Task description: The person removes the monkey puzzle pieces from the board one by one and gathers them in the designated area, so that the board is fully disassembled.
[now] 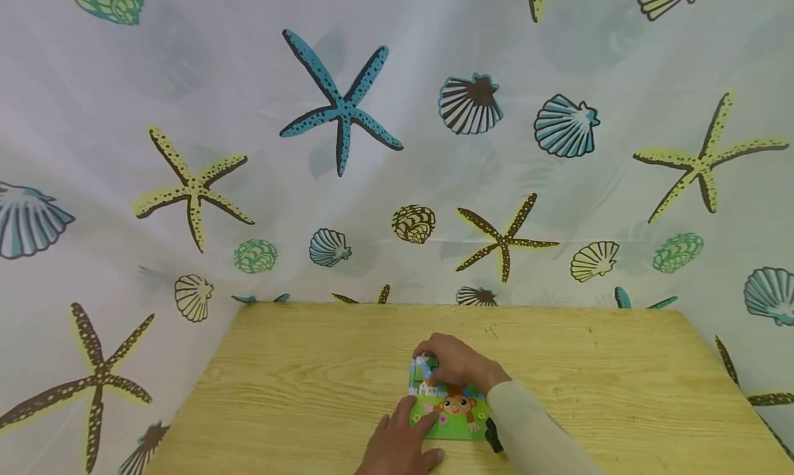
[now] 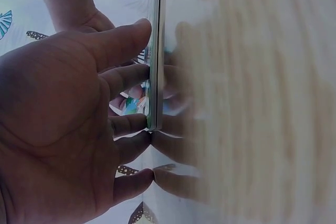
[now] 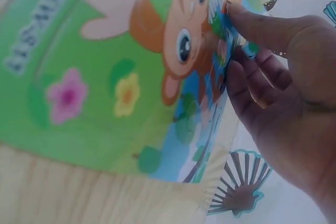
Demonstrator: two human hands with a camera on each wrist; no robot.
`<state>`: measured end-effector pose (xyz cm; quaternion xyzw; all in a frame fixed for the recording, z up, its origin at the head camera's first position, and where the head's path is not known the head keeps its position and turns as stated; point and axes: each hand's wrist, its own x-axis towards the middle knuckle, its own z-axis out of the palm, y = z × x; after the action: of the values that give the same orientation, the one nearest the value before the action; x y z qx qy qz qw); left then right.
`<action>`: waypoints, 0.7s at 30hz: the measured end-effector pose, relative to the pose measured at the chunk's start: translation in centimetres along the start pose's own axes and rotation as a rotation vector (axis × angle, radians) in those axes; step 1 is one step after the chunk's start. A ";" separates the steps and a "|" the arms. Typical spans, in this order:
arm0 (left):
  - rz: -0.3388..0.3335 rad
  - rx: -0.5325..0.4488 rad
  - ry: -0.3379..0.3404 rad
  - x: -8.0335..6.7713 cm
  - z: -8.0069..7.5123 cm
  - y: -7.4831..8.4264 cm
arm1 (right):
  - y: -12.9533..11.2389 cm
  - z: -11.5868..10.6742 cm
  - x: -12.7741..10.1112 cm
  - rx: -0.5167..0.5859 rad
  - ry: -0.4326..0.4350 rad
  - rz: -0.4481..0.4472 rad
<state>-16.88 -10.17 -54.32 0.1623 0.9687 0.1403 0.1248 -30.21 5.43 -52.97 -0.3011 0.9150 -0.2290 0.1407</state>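
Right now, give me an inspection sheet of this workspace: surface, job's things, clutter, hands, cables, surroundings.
Surface: wooden table, light grain, a few small dark marks near the far edge.
Job's things: monkey puzzle board, green with flowers, lying flat near the front edge; a small puzzle piece at its far left corner.
Clutter: nothing seen.
Hands: left hand rests on the table, fingers straight, touching the board's near left edge; right hand pinches the puzzle piece against the board; light sleeve and a dark wrist strap on the right arm.
Cables: nothing seen.
Surroundings: white curtain printed with starfish and shells, behind and beside the table.
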 end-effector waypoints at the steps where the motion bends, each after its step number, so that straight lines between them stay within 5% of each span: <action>1: 0.003 0.001 0.002 0.0 0.0 0.0 | 0.1 0.0 -0.1 0.009 0.007 -0.011; 14: 0.011 -0.010 0.017 0.1 0.4 0.0 | 2.1 -0.7 -2.1 0.271 0.086 -0.039; 21: -0.008 0.009 0.029 0.2 0.2 0.1 | 4.7 -2.2 -5.0 0.188 0.206 0.001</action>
<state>-16.98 -9.96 -54.51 0.1567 0.9717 0.1377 0.1104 -29.41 12.60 -52.82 -0.2609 0.8993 -0.3431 0.0737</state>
